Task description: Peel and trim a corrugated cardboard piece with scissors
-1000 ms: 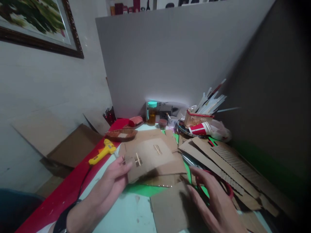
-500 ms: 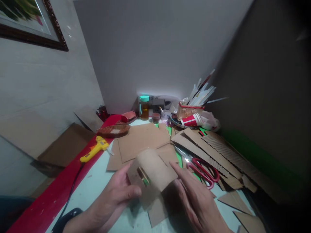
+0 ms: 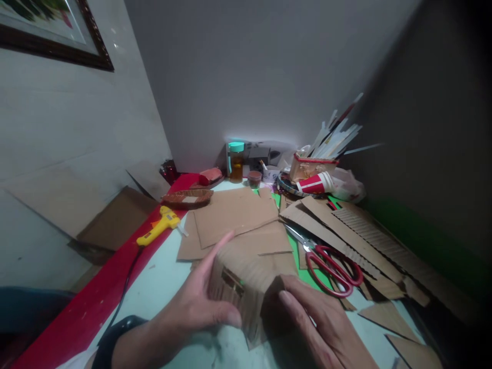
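At far left a brown cardboard box [image 3: 121, 223] is standing beyond the red band [image 3: 92, 297] edging the pale surface [image 3: 134, 302]. On that band's inner edge a yellow plastic glue gun [image 3: 159, 225] is lying, its nozzle pointing right and its black cord trailing nearer. A shallow brown dish [image 3: 186, 199] is sitting just behind it. The left hand [image 3: 196, 302] is holding the cardboard piece [image 3: 249, 292] low over the front middle of the surface, thumb and fingers spread wide with the piece between them. Flat cardboard sheets [image 3: 238, 212] are lying behind it. The piece is bending, its ribbed face turning up and left, its lower corner pointing toward the wearer; a rectangular slot is slanting down to the right, while the hands are hiding too much to tell the piece's long axis. At its shadowed right edge the right hand [image 3: 313, 315] is resting, fingers bunching together, though whether they are pinching cannot be told. Farther right, red-handled metal scissors [image 3: 308, 247] are lying near that hand, blades pointing away and left, beside long cardboard strips [image 3: 334, 225] with ragged edges.
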`<action>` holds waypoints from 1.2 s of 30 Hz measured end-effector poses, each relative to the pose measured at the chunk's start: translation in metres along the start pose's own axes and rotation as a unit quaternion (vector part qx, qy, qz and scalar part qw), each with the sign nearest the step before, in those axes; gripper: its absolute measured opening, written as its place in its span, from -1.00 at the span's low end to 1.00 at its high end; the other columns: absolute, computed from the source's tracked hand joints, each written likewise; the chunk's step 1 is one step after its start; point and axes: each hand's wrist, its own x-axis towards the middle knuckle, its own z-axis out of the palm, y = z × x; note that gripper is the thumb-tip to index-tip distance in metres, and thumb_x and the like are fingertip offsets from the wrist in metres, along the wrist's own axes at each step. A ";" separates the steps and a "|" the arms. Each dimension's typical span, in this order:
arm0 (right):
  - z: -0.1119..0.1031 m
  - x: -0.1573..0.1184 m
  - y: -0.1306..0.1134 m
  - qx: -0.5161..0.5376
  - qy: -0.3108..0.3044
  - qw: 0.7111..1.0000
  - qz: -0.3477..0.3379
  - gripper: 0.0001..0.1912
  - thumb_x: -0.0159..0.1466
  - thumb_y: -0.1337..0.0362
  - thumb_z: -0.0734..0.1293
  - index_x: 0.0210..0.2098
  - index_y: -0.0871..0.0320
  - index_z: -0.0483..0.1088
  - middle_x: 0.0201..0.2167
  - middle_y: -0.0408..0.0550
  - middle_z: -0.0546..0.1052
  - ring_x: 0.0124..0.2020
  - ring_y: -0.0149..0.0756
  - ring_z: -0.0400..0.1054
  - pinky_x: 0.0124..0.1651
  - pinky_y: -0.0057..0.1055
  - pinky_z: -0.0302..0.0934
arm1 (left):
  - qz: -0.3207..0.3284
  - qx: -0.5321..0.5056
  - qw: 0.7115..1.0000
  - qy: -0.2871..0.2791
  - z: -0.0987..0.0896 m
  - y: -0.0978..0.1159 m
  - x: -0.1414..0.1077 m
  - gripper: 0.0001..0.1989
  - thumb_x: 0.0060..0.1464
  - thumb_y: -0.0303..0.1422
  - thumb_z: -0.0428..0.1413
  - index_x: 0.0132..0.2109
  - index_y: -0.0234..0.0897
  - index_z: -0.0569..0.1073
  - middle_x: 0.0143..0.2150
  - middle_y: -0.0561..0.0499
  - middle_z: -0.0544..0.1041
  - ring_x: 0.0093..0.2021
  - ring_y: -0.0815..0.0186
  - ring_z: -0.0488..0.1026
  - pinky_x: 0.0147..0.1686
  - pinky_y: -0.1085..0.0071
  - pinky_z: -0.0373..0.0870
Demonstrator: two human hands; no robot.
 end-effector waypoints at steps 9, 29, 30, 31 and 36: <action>-0.004 0.004 0.002 -0.049 -0.093 0.994 0.042 -0.64 0.42 0.16 0.07 -0.36 0.04 0.43 -0.40 -0.09 0.53 -0.34 -0.20 0.42 -0.27 -0.31 0.34 | -0.026 0.063 0.997 0.038 0.007 -0.002 0.000 0.13 -0.34 -0.38 0.47 0.37 -0.15 0.11 0.18 -0.17 0.46 0.20 -0.11 0.36 0.16 0.15 0.27; -0.008 -0.002 0.017 -0.275 -0.231 0.933 -0.037 -0.49 0.26 0.24 0.31 0.18 0.19 0.27 0.05 0.11 0.38 0.09 0.03 0.20 0.22 0.10 0.10 | -0.004 0.024 0.990 0.141 0.003 -0.002 0.000 -0.50 -0.04 -0.37 0.34 0.05 -0.16 0.40 0.03 -0.02 0.57 0.11 0.10 0.44 0.01 0.30 0.39; -0.008 -0.003 0.018 -0.273 -0.232 0.932 -0.047 -0.45 0.26 0.24 0.31 0.22 0.21 0.22 0.11 0.14 0.34 0.13 0.04 0.17 0.25 0.10 0.07 | 0.000 0.014 0.990 0.142 0.002 -0.003 0.000 -0.51 -0.04 -0.39 0.34 0.05 -0.15 0.40 0.04 0.00 0.57 0.12 0.12 0.43 0.02 0.33 0.39; -0.008 -0.004 0.019 -0.271 -0.234 0.932 -0.053 -0.40 0.27 0.24 0.31 0.26 0.24 0.17 0.17 0.17 0.30 0.19 0.06 0.12 0.27 0.12 0.02 | 0.001 0.004 0.990 0.141 0.000 -0.004 0.001 -0.52 -0.02 -0.41 0.33 0.05 -0.15 0.40 0.05 0.01 0.57 0.12 0.15 0.44 0.03 0.35 0.39; -0.007 -0.003 0.015 -0.248 -0.229 0.941 -0.038 -0.47 0.24 0.26 0.32 0.19 0.20 0.26 0.02 0.10 0.39 0.08 0.00 0.21 0.23 0.10 0.07 | 0.007 -0.037 0.990 0.137 -0.005 -0.008 0.003 -0.53 0.06 -0.44 0.26 0.11 -0.16 0.37 0.07 -0.04 0.57 0.09 0.14 0.48 0.04 0.28 0.43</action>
